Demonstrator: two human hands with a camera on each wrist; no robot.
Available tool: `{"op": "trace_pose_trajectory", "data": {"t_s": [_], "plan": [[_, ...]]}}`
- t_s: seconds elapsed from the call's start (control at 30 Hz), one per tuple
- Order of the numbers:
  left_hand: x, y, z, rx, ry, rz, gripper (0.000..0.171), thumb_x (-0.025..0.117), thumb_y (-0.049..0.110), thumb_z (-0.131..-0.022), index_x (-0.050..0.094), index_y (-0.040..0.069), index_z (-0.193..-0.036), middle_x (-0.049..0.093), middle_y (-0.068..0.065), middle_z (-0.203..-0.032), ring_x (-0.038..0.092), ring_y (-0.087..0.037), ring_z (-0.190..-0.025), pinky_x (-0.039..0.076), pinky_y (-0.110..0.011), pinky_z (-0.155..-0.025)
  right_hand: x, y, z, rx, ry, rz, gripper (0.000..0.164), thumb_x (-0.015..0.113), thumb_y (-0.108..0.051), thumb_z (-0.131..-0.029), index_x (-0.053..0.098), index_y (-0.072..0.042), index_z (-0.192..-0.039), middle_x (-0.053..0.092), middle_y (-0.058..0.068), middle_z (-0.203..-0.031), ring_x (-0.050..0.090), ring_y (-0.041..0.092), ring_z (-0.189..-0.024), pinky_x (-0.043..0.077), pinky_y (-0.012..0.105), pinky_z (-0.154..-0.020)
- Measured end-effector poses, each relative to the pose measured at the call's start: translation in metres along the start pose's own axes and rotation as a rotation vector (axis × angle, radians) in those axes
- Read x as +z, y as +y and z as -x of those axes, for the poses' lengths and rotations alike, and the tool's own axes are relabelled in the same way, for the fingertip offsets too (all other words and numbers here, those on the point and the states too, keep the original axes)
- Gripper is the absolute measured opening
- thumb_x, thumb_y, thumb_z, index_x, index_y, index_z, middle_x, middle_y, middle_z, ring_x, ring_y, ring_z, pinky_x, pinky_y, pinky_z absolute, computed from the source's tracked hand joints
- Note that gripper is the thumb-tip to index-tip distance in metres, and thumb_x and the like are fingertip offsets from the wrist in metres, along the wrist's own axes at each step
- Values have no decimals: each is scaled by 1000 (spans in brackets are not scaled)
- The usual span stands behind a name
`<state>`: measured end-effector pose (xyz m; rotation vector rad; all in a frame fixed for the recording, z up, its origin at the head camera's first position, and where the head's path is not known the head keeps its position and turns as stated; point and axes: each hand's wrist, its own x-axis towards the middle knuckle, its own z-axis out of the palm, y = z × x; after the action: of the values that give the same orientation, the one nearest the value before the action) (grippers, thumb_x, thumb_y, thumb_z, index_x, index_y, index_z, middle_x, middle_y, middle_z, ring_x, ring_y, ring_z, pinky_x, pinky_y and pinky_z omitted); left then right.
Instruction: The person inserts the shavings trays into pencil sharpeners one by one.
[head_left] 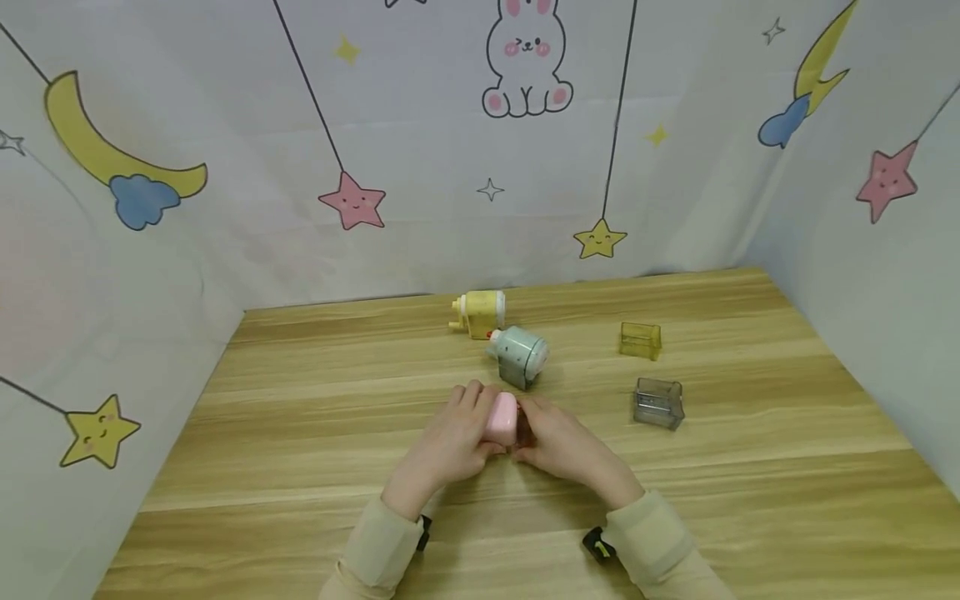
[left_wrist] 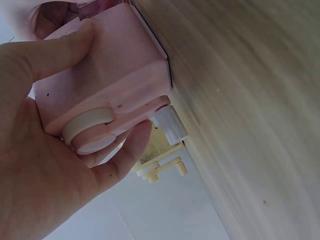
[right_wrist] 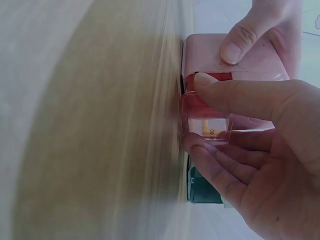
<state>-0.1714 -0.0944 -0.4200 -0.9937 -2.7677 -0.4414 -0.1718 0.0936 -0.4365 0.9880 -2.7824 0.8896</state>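
Note:
A pink crank pencil sharpener (head_left: 501, 419) lies on the table between both hands. My left hand (head_left: 457, 433) grips its body, thumb across one side and fingers around the crank end. The white crank knob (left_wrist: 171, 125) shows in the left wrist view, close to the tabletop. With thumb and fingers, my right hand (head_left: 562, 442) pinches a clear reddish shavings drawer (right_wrist: 202, 106) at the other end of the sharpener. The drawer overlaps the pink body in the right wrist view; how far it sits inside, I cannot tell.
Beyond the hands stands a green pencil sharpener (head_left: 519, 354), with a yellow one (head_left: 483, 312) behind it near the back edge. To the right lie a clear yellow drawer (head_left: 640, 340) and a clear grey drawer (head_left: 658, 402). A patterned cloth (head_left: 420, 250) encloses the wooden table (head_left: 300, 400).

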Motion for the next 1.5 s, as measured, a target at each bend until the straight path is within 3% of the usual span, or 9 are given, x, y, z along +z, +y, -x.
{"op": "trace_pose_trajectory", "data": {"t_s": [0.37, 0.77, 1.5], "plan": [[1, 1, 3, -8, -14, 20, 65, 74, 27, -71, 40, 8, -124, 48, -9, -104, 43, -22, -90, 49, -40, -76, 3, -4, -1, 11, -3, -21, 75, 78, -16, -65, 41, 3, -128, 54, 20, -122, 50, 27, -106, 46, 45, -89], [1, 1, 2, -28, -34, 17, 67, 74, 24, -71, 38, 9, -125, 48, -9, -106, 42, -22, -91, 49, -39, -77, 4, -2, -2, 37, 13, -43, 70, 80, -18, -63, 42, -2, -119, 58, 15, -99, 55, 22, -87, 51, 43, -73], [0, 1, 1, -28, -41, 19, 64, 73, 19, -71, 38, 10, -125, 48, -9, -108, 43, -22, -93, 50, -40, -75, 5, -1, -8, 67, 10, -64, 63, 81, -23, -62, 45, -2, -110, 60, 9, -90, 55, 17, -81, 52, 39, -70]]}}
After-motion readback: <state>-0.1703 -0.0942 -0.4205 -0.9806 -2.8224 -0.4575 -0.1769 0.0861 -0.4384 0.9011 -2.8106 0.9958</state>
